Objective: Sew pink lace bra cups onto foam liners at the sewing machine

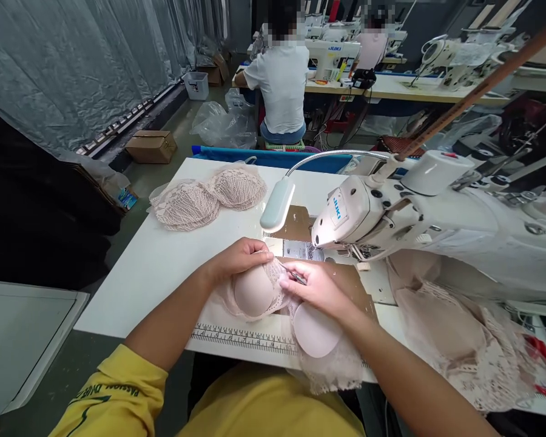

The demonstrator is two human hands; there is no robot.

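Observation:
A beige lace bra (273, 303) lies cups-up on the white sewing table (164, 261) in front of me. My left hand (236, 260) is closed on the lace edge above its left cup. My right hand (316, 286) pinches a small metal tool (292, 274), probably thread snips or tweezers, at the centre between the two cups. The right cup (316, 331) hangs toward the table's front edge. Both hands sit just in front of the sewing machine's needle area (321, 246).
A white Juki sewing machine (391, 206) with a gooseneck lamp (277, 203) fills the right. Another lace bra (209, 194) lies at the far left of the table; a heap of lace pieces (464, 340) sits right. A printed ruler (241, 337) runs along the front edge. Other people sit at machines behind.

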